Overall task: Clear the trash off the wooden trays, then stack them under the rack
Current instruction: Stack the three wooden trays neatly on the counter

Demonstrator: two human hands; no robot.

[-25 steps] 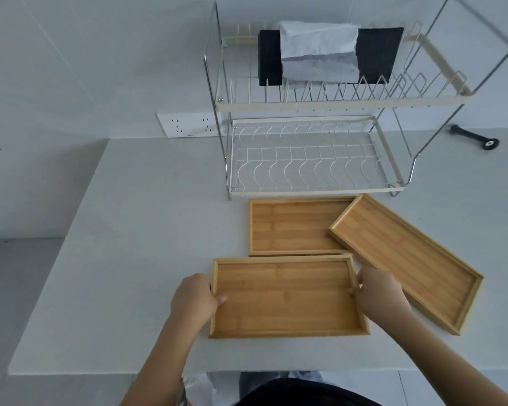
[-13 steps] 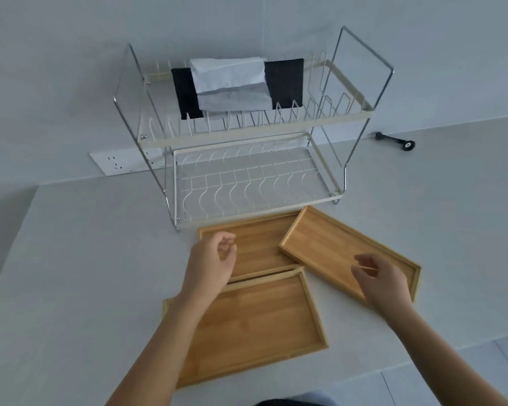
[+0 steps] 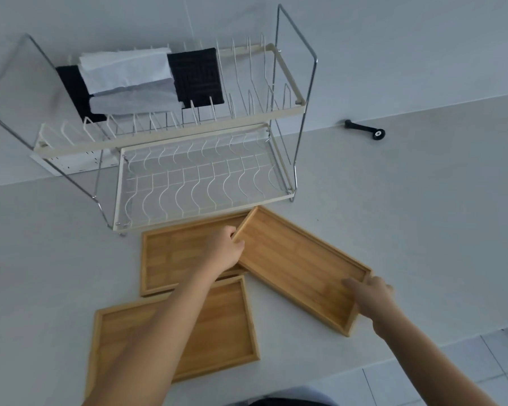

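Observation:
Three empty wooden trays lie on the white counter in front of a two-tier wire dish rack (image 3: 206, 183). The right tray (image 3: 299, 265) sits at an angle, one corner overlapping the middle tray (image 3: 170, 256). My left hand (image 3: 225, 249) grips the right tray's near-left edge; my right hand (image 3: 370, 297) holds its far right end. The near tray (image 3: 217, 326) lies under my left forearm, untouched. No trash shows on any tray.
A white cloth (image 3: 126, 74) over a black mat (image 3: 197, 74) rests on the rack's upper tier. A small black tool (image 3: 364, 128) lies by the wall at the right. A wall socket strip (image 3: 71, 164) sits behind the rack. The counter edge runs near the lower right.
Both hands left the near tray and moved forward and right onto the angled right tray. The camera view swung left and tilted.

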